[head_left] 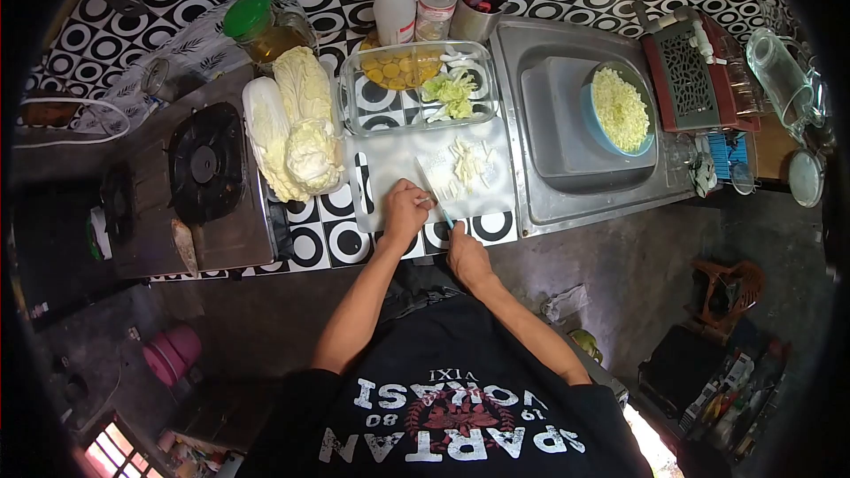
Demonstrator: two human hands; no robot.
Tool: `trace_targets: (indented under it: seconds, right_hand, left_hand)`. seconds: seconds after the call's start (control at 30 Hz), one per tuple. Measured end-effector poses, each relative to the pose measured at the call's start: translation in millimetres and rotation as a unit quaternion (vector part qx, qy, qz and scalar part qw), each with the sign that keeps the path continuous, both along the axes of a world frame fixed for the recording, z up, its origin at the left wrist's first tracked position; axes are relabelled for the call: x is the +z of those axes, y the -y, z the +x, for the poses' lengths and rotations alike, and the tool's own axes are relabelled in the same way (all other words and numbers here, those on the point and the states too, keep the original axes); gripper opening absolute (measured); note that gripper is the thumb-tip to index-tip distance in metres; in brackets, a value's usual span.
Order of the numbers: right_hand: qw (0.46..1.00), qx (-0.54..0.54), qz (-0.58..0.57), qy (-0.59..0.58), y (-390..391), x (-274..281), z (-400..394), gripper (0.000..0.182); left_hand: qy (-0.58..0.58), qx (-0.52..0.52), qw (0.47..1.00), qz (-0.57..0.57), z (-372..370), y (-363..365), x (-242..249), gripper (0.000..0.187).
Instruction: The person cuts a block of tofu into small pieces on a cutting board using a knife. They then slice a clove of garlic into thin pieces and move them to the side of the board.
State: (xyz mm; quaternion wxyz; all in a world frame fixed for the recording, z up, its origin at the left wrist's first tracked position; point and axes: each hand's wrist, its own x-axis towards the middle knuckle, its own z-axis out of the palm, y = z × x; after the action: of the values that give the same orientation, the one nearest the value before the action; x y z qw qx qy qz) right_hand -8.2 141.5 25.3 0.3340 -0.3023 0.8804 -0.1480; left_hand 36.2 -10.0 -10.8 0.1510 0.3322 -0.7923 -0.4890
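Note:
My right hand is closed around the light blue handle of a knife, whose blade points away from me over a translucent white cutting board. Just left of the blade, the curled fingers of my left hand press on a small pale piece of cabbage, mostly hidden by them. Cut pale cabbage strips lie on the board to the right of the blade. Behind the board, a rectangular glass dish holds leafy green pieces and white strips.
Whole napa cabbages sit left of the board, beside a gas stove. On the right, a bowl of chopped cabbage stands in the sink area. Bottles and a green-lidded jar stand at the back.

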Motion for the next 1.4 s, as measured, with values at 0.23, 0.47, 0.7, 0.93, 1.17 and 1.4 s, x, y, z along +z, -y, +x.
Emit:
trace_targets:
  seconds: [0.23, 0.47, 0.7, 0.93, 1.17, 1.4]
  right_hand:
    - [1.0, 0.004, 0.009, -0.003, 12, -1, -6, 0.021]
    - [0.999, -0.009, 0.025, 0.018, -2, 7, -3, 0.016]
    - [0.999, -0.032, -0.004, 0.008, 11, 21, -9, 0.017]
    - [0.998, -0.013, -0.054, -0.033, 6, 14, 1, 0.023]
    - [0.999, 0.008, -0.039, -0.03, 4, 15, 1, 0.023]
    - [1.0, 0.008, -0.004, -0.008, 5, 9, 1, 0.022]
  left_hand:
    - [-0.013, 0.005, 0.999, 0.03, -2, -3, -11, 0.013]
    - [0.0, -0.012, 0.999, -0.033, 3, -2, 0, 0.012]
    - [-0.017, 0.014, 0.999, -0.029, 5, -5, 1, 0.018]
    - [-0.004, 0.032, 0.999, 0.014, 4, -3, 0, 0.017]
    - [-0.002, 0.018, 0.999, 0.031, 2, 1, -8, 0.017]
    - [0.002, 0.025, 0.998, 0.05, 1, 2, 0, 0.016]
